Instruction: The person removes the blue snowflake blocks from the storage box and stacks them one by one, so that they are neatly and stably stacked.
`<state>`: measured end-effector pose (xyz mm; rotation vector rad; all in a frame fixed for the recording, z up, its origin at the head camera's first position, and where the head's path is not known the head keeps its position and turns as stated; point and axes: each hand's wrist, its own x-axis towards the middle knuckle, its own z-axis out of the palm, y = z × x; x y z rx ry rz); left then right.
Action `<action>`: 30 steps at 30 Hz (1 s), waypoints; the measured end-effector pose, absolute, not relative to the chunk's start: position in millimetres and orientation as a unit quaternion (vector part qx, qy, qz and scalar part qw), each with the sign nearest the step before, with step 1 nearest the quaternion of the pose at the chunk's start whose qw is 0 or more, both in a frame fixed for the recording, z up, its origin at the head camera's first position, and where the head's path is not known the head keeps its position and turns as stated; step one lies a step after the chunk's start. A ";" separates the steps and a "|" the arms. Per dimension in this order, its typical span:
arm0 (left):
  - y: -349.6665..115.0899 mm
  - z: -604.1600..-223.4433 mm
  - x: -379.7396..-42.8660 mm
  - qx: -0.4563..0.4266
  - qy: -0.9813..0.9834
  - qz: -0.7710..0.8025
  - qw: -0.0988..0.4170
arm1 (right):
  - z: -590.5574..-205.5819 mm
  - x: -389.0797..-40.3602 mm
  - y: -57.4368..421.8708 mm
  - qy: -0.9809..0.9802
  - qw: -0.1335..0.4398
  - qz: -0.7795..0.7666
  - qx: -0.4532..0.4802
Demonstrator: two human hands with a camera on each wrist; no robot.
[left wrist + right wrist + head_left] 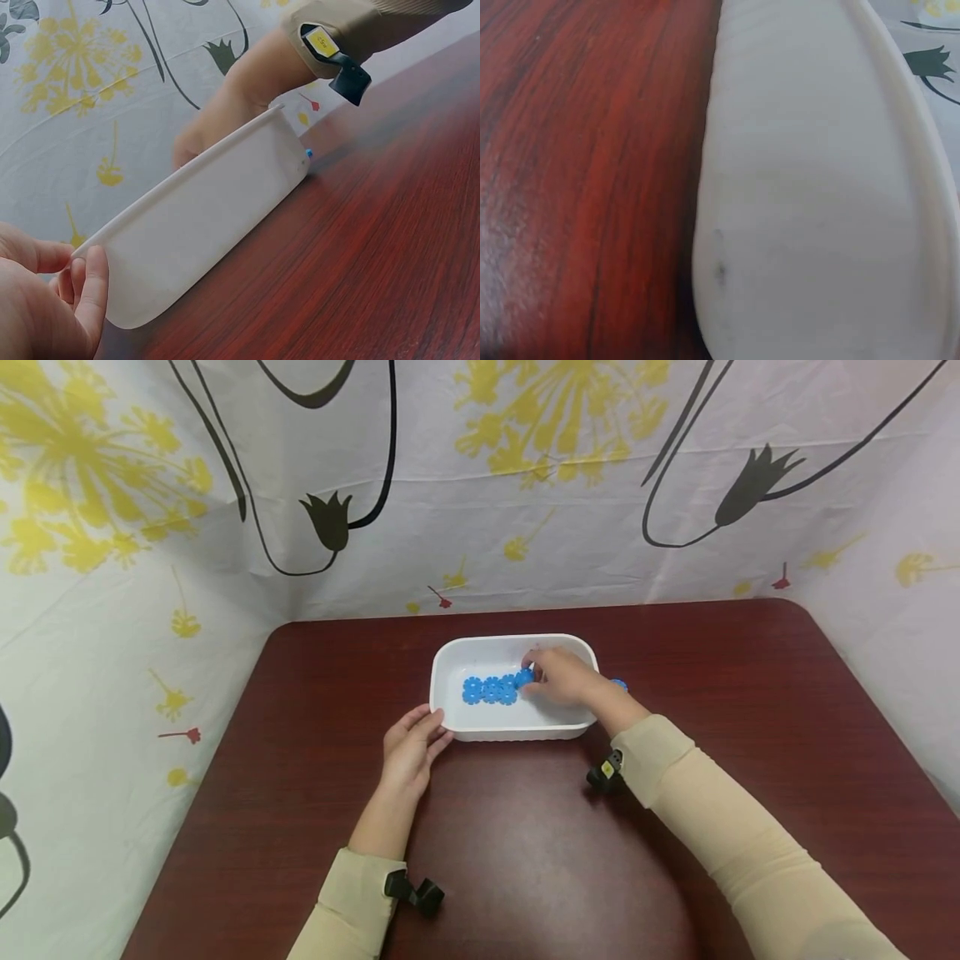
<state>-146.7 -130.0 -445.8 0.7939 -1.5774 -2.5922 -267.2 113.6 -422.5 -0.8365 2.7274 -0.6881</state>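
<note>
A white plastic tray sits on the table. At its near left corner my left hand pinches the rim between thumb and fingers; the left wrist view shows the same hand at the tray wall. My right hand reaches over the right side into the tray and pinches a blue flower-shaped disc. Just left of it, several more blue flower-shaped discs lie close together in two rows. In the right wrist view only the tray's outer wall shows, with that hand out of sight.
Another blue piece lies outside the tray on its right, partly covered by the right forearm. The dark red wooden table has rounded far corners. A patterned white cloth hangs behind and at both sides.
</note>
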 end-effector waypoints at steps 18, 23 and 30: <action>-128.4 -442.3 -143.6 0.257 -0.509 -0.821 -0.001 | -418.5 -266.2 139.2 0.898 -0.008 -0.326 -0.295; -128.8 -441.5 -143.1 0.258 -0.513 -0.819 -0.004 | -416.8 -263.5 148.5 0.894 -0.011 -0.351 -0.278; -128.3 -441.5 -143.1 0.260 -0.513 -0.818 -0.006 | -412.8 -258.5 160.6 0.892 -0.023 -0.366 -0.264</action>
